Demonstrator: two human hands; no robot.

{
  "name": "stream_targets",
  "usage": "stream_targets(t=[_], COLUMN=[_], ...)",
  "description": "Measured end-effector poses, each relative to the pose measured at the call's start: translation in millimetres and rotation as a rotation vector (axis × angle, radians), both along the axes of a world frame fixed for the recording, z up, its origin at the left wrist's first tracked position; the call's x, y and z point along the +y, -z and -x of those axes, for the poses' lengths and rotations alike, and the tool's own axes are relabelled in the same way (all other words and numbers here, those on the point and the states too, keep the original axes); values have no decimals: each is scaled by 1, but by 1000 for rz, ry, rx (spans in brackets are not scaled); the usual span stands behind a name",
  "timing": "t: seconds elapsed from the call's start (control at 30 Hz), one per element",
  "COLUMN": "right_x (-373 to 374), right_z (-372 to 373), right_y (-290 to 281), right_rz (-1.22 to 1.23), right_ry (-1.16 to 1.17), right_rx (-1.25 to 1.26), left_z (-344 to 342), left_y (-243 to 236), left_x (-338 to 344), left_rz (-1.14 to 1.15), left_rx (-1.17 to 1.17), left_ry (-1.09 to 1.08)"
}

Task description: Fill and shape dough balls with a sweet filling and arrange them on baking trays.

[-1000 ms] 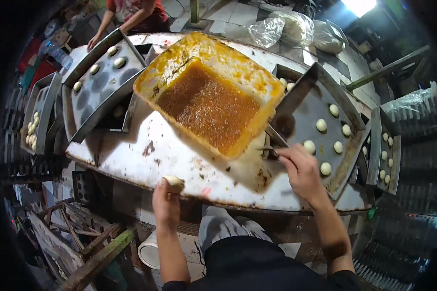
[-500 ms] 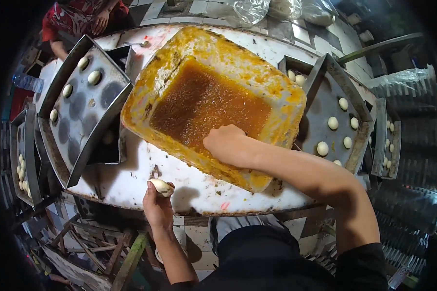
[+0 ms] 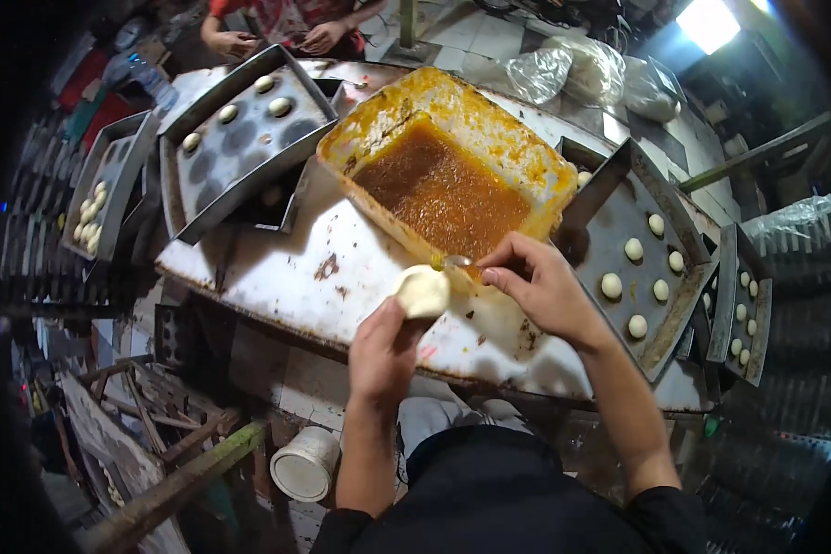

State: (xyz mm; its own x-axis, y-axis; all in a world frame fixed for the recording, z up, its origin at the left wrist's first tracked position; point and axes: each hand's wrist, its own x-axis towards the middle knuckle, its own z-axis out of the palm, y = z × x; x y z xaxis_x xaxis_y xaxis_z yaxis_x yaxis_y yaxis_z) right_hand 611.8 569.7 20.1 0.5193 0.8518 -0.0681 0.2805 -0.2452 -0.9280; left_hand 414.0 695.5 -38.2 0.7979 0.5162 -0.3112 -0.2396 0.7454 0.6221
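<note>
My left hand (image 3: 379,351) is closed around the edge of a pale, flattened piece of dough (image 3: 423,293), its face tilted up. Just beside the dough, my right hand (image 3: 547,288) pinches a small spoon (image 3: 460,263). A yellowish dab of paste sits at the spoon's tip, by the dough's upper edge. Both hands are at the near side of a yellow-smeared plastic tub (image 3: 563,189). Sticky orange-brown paste (image 3: 443,180) covers its bottom.
Metal trays with pale dough balls stand left (image 3: 180,175) and right (image 3: 651,305) of the tub on the stained white table (image 3: 295,272). Across the table a co-worker in red (image 3: 295,23) has both hands showing. Plastic bags (image 3: 591,74) lie behind; a white bucket (image 3: 305,462) stands below.
My right hand has come out of the tub toward me, and the spoon now shows. My left hand has risen toward it, the dough now showing a flat, opened face. The view has shifted.
</note>
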Motion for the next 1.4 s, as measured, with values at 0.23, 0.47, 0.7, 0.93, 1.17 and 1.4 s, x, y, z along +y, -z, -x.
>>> stream_targets(t=[0.23, 0.47, 0.7, 0.93, 1.17, 1.4], right_x=[-134, -289, -250, -260, -266, -275], right_z=[83, 25, 196, 324, 502, 624], right_y=[111, 221, 27, -10, -7, 4], right_rz=[-295, 164, -532, -510, -296, -167], right_ry=[358, 593, -178, -403, -415, -698], right_rx=[-191, -709, 580, 318, 431, 428], left_z=[12, 93, 183, 306, 458, 603], left_y=[27, -13, -64, -86, -50, -10], left_x=[-114, -213, -278, -300, -363, -401], left_rz=[166, -107, -389, -616, -560, -718], left_rx=[11, -24, 81, 221, 150, 421], left_ry=[-271, 56, 98, -96, -608, -687])
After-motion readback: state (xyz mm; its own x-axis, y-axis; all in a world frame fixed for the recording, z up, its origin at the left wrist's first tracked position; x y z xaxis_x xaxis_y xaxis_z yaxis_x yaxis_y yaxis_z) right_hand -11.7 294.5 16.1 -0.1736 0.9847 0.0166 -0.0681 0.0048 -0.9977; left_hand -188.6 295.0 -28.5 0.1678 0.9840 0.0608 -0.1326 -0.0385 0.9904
